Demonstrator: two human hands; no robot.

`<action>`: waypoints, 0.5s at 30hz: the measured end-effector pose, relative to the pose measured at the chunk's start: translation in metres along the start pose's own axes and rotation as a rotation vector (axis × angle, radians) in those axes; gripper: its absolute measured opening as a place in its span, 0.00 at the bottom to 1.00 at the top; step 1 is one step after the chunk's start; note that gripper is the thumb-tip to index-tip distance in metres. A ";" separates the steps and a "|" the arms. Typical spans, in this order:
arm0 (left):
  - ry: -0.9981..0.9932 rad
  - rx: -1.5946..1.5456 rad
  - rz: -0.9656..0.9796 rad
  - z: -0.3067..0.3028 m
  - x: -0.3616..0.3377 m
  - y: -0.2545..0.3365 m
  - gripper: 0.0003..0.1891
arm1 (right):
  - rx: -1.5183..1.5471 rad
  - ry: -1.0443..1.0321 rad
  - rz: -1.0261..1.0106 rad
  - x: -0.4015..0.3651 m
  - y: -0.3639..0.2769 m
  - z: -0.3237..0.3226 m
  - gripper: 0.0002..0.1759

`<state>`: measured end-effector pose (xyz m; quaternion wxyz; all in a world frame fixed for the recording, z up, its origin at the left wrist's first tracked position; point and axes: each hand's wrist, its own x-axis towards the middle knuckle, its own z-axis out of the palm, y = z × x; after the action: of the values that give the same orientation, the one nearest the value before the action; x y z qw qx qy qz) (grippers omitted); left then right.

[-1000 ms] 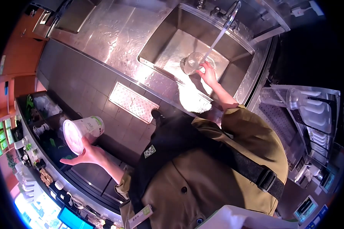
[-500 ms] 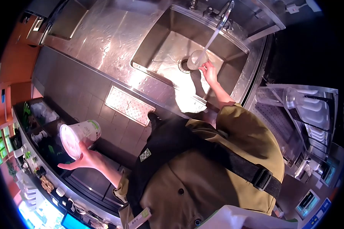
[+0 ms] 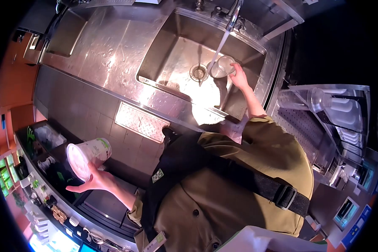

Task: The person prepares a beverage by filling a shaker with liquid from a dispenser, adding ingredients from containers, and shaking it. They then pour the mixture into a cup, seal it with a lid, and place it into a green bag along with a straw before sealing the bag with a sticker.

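Two hands at work: the right hand (image 3: 239, 78) and the left hand (image 3: 100, 179) each grasp one container, well apart from each other.
Right-hand grip: fingers closed on the edge of a clear, round, see-through cup (image 3: 224, 67).
Clear cup: held over the basin of a rectangular stainless-steel sink (image 3: 159, 56), its far edge right beside the running water (image 3: 219, 48); whether the stream touches it I cannot tell.
Left-hand grip: wrapped around the side of a large white tapered tub with green print (image 3: 82, 156), one digit stretched out clear of it; part of the grip is hidden.
White tub: tipped on its side in the air, wide end to the left.
Water source: a curved chrome faucet (image 3: 234, 19) at the sink's back edge.
Sink floor: a round metal drain (image 3: 198, 72), left of the clear cup.
Around the sink: a wet steel counter (image 3: 113, 50).
Underfoot: a pale patterned metal plate (image 3: 141, 122) set in grey floor tiles (image 3: 80, 98).
Right side: a rack with pale, clear plastic containers (image 3: 344, 105).
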<state>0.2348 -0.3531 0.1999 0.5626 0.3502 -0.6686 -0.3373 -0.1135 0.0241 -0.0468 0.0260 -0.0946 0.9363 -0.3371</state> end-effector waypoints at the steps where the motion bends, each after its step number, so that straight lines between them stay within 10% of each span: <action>1: 0.002 0.000 0.000 0.001 0.000 0.000 0.55 | 0.021 0.091 0.003 0.007 -0.007 -0.005 0.19; 6: -0.039 -0.055 0.008 0.001 0.002 0.000 0.55 | 0.273 0.595 -0.291 0.075 -0.154 -0.082 0.32; 8: -0.048 -0.078 0.024 0.001 0.004 -0.006 0.55 | -0.101 0.321 -0.097 0.087 -0.212 -0.114 0.31; 10: -0.036 -0.092 -0.006 0.003 0.003 0.002 0.55 | -0.137 0.656 -0.383 0.111 -0.188 -0.102 0.26; 15: -0.009 -0.124 0.002 0.001 0.001 0.001 0.55 | 0.075 0.401 -0.278 0.099 -0.162 -0.134 0.31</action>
<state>0.2331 -0.3534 0.2015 0.5805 0.3124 -0.6494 -0.3792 -0.1995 -0.0336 0.1616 -0.2035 -0.1525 0.8876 -0.3841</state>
